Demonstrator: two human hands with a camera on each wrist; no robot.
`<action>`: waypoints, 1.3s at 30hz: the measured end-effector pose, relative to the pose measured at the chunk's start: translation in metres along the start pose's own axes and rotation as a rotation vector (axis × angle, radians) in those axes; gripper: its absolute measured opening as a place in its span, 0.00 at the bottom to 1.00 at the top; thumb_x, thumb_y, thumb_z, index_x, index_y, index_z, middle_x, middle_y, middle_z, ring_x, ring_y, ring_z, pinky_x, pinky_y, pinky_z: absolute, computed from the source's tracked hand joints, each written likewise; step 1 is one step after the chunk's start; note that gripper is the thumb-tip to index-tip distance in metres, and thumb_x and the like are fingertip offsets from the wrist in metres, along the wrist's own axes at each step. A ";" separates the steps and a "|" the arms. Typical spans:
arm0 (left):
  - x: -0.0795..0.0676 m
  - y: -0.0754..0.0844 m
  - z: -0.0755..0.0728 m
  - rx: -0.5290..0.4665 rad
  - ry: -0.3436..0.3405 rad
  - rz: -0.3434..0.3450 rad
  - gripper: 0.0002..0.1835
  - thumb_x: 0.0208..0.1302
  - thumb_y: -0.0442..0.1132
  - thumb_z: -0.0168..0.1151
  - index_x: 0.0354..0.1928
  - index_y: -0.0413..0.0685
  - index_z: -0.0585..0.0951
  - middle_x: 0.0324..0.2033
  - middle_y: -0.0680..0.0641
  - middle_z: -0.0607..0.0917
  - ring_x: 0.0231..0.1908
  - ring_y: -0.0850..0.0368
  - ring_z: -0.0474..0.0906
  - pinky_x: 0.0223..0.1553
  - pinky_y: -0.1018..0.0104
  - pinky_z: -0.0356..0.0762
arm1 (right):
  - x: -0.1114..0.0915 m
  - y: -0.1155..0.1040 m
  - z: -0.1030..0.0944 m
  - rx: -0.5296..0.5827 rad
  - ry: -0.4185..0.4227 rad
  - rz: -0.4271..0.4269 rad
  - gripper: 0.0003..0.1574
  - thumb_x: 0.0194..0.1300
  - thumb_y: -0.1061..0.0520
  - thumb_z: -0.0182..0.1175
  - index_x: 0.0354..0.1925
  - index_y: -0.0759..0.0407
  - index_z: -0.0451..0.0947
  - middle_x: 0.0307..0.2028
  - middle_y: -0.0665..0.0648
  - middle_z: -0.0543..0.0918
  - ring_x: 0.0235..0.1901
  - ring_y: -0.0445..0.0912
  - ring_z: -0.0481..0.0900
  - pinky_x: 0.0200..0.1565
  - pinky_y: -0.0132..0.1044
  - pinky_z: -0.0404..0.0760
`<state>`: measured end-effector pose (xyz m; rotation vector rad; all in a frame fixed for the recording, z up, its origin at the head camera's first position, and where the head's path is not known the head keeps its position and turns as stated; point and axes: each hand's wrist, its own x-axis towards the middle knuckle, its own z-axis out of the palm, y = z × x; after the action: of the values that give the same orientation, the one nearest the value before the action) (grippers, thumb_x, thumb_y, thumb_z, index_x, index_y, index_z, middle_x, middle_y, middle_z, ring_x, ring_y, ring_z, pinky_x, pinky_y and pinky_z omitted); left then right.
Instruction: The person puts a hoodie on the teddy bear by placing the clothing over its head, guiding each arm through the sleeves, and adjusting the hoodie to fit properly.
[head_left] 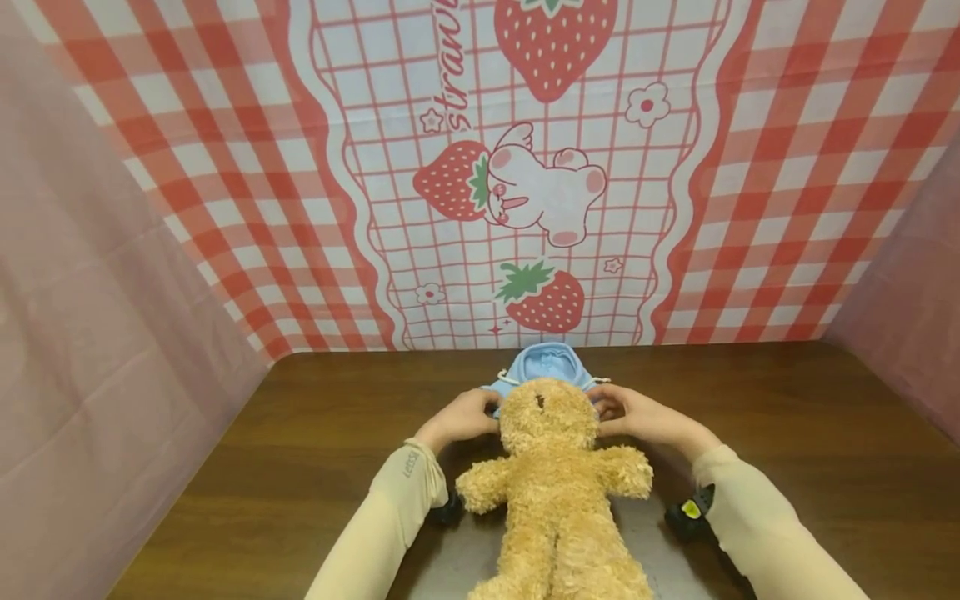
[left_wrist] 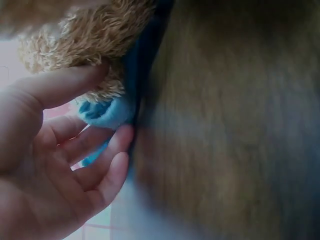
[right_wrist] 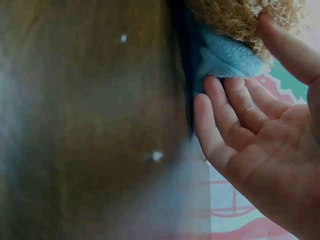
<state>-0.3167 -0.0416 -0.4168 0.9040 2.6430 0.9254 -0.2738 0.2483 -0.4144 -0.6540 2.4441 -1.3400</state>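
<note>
A tan plush teddy bear point(head_left: 555, 492) lies face up, arms spread, its head pointing to the far edge. Beyond and partly beneath its head is a small light-blue hoodie point(head_left: 553, 361) with white drawstrings. My left hand point(head_left: 468, 414) is at the left side of the head, thumb on the fur and fingers bent round the edge of the blue cloth point(left_wrist: 107, 114). On the opposite side my right hand point(head_left: 637, 417) mirrors it, thumb against the fur and fingertips under the cloth edge point(right_wrist: 230, 57). The head hides much of the hoodie.
The brown wooden table point(head_left: 322, 475) meets a red-and-white strawberry-print cloth point(head_left: 480, 292) hanging at the back. Pink curtains point(head_left: 112, 333) flank both sides. A dark wrist device point(head_left: 690, 512) is on the right forearm.
</note>
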 end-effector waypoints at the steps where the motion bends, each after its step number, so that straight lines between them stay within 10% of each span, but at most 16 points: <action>1: 0.000 0.000 0.001 -0.017 0.005 -0.015 0.07 0.48 0.33 0.60 0.33 0.46 0.78 0.27 0.52 0.76 0.29 0.61 0.67 0.32 0.69 0.67 | -0.001 0.001 0.001 0.007 0.010 -0.002 0.35 0.59 0.58 0.59 0.58 0.73 0.59 0.40 0.60 0.73 0.39 0.45 0.72 0.40 0.38 0.75; 12: -0.007 0.001 0.013 -0.264 0.091 -0.053 0.10 0.48 0.30 0.58 0.35 0.42 0.75 0.25 0.51 0.73 0.28 0.60 0.67 0.31 0.70 0.67 | -0.009 0.006 0.007 0.199 0.045 0.008 0.35 0.64 0.57 0.54 0.61 0.75 0.53 0.49 0.68 0.69 0.43 0.41 0.72 0.45 0.41 0.76; 17: -0.015 -0.005 0.012 -0.487 -0.044 0.010 0.18 0.53 0.29 0.54 0.49 0.38 0.71 0.41 0.44 0.76 0.42 0.55 0.72 0.40 0.67 0.72 | -0.011 0.009 0.008 0.349 0.033 0.014 0.38 0.65 0.56 0.53 0.64 0.72 0.49 0.56 0.73 0.63 0.47 0.43 0.74 0.47 0.44 0.76; 22: -0.019 -0.013 0.010 -0.660 -0.190 0.078 0.27 0.57 0.31 0.57 0.60 0.36 0.63 0.54 0.36 0.70 0.54 0.44 0.69 0.51 0.61 0.71 | -0.015 0.011 0.007 0.235 0.047 0.036 0.42 0.62 0.54 0.56 0.66 0.68 0.48 0.62 0.76 0.56 0.59 0.63 0.60 0.51 0.50 0.71; 31: -0.018 -0.015 0.010 -0.697 -0.109 0.033 0.28 0.56 0.37 0.60 0.58 0.35 0.66 0.50 0.39 0.74 0.50 0.52 0.73 0.49 0.65 0.71 | -0.012 0.008 0.007 0.223 0.085 0.037 0.39 0.61 0.56 0.58 0.63 0.70 0.54 0.45 0.61 0.71 0.40 0.40 0.73 0.44 0.40 0.74; 39: -0.014 -0.002 0.012 -0.643 -0.010 -0.006 0.15 0.53 0.32 0.60 0.43 0.36 0.72 0.33 0.51 0.76 0.33 0.63 0.73 0.37 0.69 0.71 | -0.011 0.004 0.006 0.186 0.094 0.062 0.39 0.61 0.56 0.58 0.62 0.73 0.54 0.45 0.63 0.71 0.41 0.40 0.71 0.44 0.41 0.73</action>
<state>-0.3020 -0.0459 -0.4276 0.7216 2.0997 1.6175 -0.2626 0.2513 -0.4205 -0.4756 2.3510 -1.5820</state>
